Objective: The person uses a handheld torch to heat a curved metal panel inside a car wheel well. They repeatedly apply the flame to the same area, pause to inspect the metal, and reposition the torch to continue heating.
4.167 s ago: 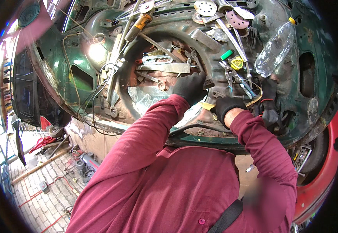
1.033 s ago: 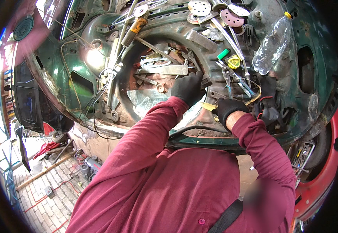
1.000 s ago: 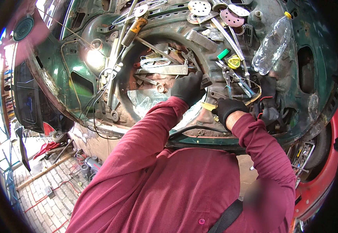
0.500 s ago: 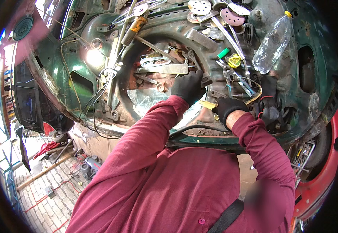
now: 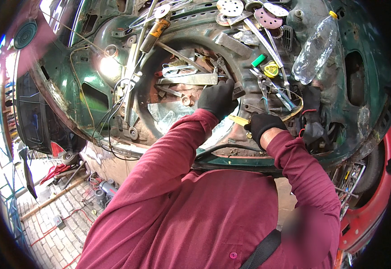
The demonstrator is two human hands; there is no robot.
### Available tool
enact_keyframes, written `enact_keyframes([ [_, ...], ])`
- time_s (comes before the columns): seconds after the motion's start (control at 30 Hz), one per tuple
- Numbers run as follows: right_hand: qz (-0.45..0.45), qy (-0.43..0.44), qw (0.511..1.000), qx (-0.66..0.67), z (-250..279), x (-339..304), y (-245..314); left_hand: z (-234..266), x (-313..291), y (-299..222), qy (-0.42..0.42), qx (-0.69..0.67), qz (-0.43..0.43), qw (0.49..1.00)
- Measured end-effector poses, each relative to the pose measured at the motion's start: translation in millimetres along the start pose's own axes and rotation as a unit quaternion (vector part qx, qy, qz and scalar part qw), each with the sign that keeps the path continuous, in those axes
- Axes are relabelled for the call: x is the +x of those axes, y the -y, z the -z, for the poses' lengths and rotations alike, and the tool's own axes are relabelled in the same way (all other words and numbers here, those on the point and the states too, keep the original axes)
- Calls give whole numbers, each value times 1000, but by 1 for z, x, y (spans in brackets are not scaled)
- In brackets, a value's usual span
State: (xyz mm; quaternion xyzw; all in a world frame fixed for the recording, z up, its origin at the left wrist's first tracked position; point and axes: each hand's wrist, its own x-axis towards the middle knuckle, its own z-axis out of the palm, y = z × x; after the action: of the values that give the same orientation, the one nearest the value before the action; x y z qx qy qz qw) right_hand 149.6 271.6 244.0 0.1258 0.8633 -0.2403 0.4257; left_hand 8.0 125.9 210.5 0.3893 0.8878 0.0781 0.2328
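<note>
My left hand [image 5: 216,98], in a black glove, is closed over the round well in the green car body. A dark block-shaped piece [image 5: 238,91] shows against its fingers. Whether the fingers grip that piece is hidden. To the right, my gloved right hand [image 5: 266,124] is closed round a flat yellow tool [image 5: 239,120], which points left toward the left wrist. A sheet of glass-like material [image 5: 159,114] lies in the well beneath my left hand. Beyond it are a flat metal bar [image 5: 188,80] and coiled light wire [image 5: 177,71].
Pliers [image 5: 262,85], a yellow tape measure [image 5: 270,69] and a clear plastic bottle [image 5: 316,49] lie to the right. An angle grinder [image 5: 156,33] rests at the upper left near a bright lamp [image 5: 109,67]. A black cable [image 5: 103,127] crosses the left edge.
Both hands stay almost in place. My right hand and the yellow tool have shifted very slightly to the left.
</note>
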Motion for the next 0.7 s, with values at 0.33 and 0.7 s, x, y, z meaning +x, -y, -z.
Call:
enact_keyframes([
  [0.33,8,5,1000,-14,-1,-4,-1,7,1,0,10,-6,13,1000],
  [0.7,2,3,1000,0,-3,-2,4,5,4,0,6,3,16,1000],
])
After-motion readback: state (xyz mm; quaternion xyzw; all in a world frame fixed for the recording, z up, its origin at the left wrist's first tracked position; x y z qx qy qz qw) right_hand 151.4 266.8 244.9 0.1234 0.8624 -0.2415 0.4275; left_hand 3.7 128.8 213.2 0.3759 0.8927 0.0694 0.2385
